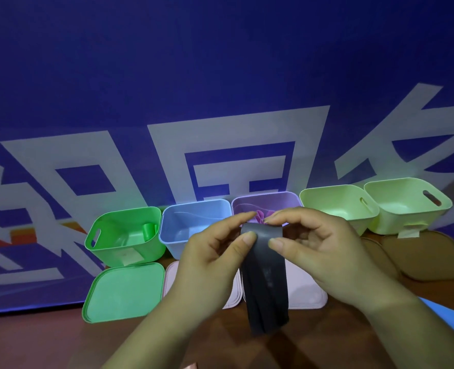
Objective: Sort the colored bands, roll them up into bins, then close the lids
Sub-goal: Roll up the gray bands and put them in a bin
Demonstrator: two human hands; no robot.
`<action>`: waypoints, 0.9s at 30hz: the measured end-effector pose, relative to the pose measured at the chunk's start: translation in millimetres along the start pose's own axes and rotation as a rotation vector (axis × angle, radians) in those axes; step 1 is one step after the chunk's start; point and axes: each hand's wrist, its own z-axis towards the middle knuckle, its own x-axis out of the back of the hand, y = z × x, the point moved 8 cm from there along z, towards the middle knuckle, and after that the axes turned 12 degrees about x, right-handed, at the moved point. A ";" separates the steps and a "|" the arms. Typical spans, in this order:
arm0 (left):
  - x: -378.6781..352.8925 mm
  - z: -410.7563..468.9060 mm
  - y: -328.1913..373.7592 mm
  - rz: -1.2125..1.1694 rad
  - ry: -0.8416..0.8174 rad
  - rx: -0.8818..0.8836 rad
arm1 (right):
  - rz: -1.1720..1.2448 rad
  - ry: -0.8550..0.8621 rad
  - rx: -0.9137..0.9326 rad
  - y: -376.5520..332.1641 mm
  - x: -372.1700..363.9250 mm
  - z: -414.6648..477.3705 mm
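Both hands pinch the top end of the dark band (267, 283), centre frame. The left hand (215, 251) holds its left edge and the right hand (313, 249) its right. The tail hangs free toward lower centre and looks twisted.

Risks: the roll starts skewed, or springs open if either pinch slips.

A row of open bins sits behind, mid-frame: green bin (108, 251) with a green roll (148, 230), blue bin (177, 241), purple bin (287, 201) holding a pink band (260, 215), pale green bins (337, 209). No dark bin is visible, so a mis-sort is possible. The green lid (124, 288) and the other lids are off.
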 end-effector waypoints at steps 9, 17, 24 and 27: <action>-9.6 -8.2 -1.2 0.220 0.084 -0.024 | -0.285 0.143 0.063 6.7 -0.3 -11.4; -16.8 -9.7 -11.2 0.293 0.063 0.013 | -0.390 0.198 0.091 5.2 -13.0 -19.6; -18.1 -11.3 -14.5 0.279 0.035 0.020 | -0.422 0.233 0.138 1.1 -13.7 -21.0; -21.5 -12.5 -14.5 0.295 0.032 0.003 | -0.434 0.238 0.153 -0.6 -14.7 -20.7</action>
